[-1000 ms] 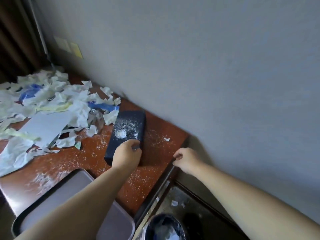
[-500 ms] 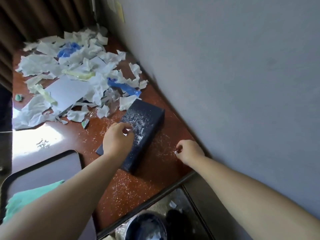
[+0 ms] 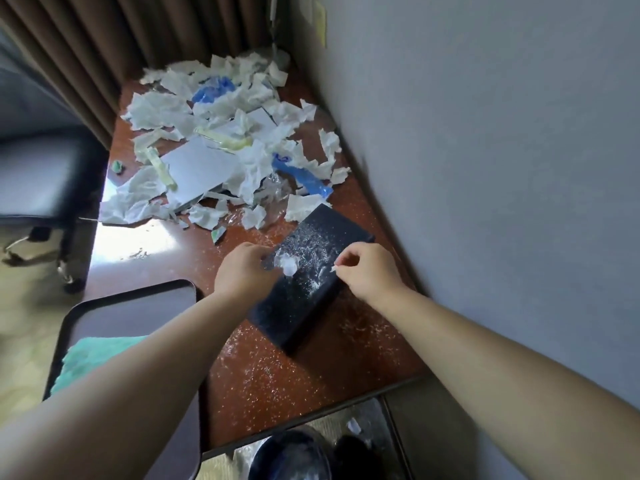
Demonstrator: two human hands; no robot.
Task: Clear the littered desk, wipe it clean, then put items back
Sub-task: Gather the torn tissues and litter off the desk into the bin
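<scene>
One dark box (image 3: 304, 296) by wall-side edge of desk (image 3: 346, 358), left hand (image 3: 244, 271) pinching blurred pale wad (image 3: 287, 265) on it, right hand (image 3: 369, 271) pinching tiny white scrap (image 3: 334, 269), torn paper heap (image 3: 214, 157) at far end, tray (image 3: 131, 299) partly hidden by forearm (image 3: 166, 358).

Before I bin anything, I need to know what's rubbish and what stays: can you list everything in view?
desk: one, reddish-brown, against the grey wall, dusted with white specks
box: one, dark, at the desk's near end, speckled white
paper scraps: many, white, heaped at the far end
sheet: one, white, flat in the heap
plastic pieces: two, blue, in the heap
wad: one, white, on the box
tray: one, dark-rimmed, desk's near left corner
cloth: one, teal, on the tray
bin: one, dark, below the desk's near edge
curtain: brown, behind the desk
left hand: pinches the wad
right hand: pinches a tiny scrap, white, over the box
</scene>
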